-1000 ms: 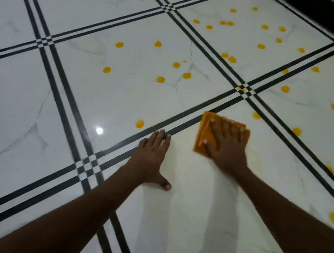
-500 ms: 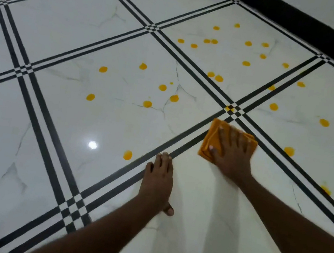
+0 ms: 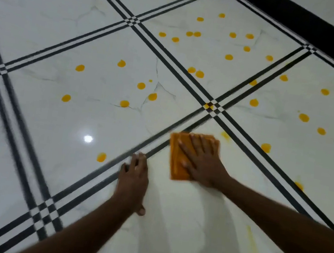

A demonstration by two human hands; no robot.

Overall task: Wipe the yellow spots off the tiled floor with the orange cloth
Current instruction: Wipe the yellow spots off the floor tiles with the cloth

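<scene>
A folded orange cloth [image 3: 175,158] lies flat on the white tiled floor [image 3: 66,176], just below a black double grout line. My right hand [image 3: 202,160] presses on it with spread, straight fingers. My left hand [image 3: 133,180] rests flat on the tile to the left of the cloth, fingertips at the black line. Several yellow spots dot the tiles beyond, among them one [image 3: 101,157] left of my left hand and one [image 3: 265,147] right of the cloth. A faint yellow smear [image 3: 225,135] sits just past the cloth, and a pale streak [image 3: 251,244] marks the near tile.
Black double lines [image 3: 25,160] divide the floor into large squares, crossing at checkered joints [image 3: 211,106]. A dark skirting band [image 3: 319,30] runs along the far right under a white wall. A light glare [image 3: 88,138] shines on the left tile.
The cloth and my right hand have slid left and toward me along the near tile. A smeared spot now shows where the cloth was. My left hand stays planted on the floor.
</scene>
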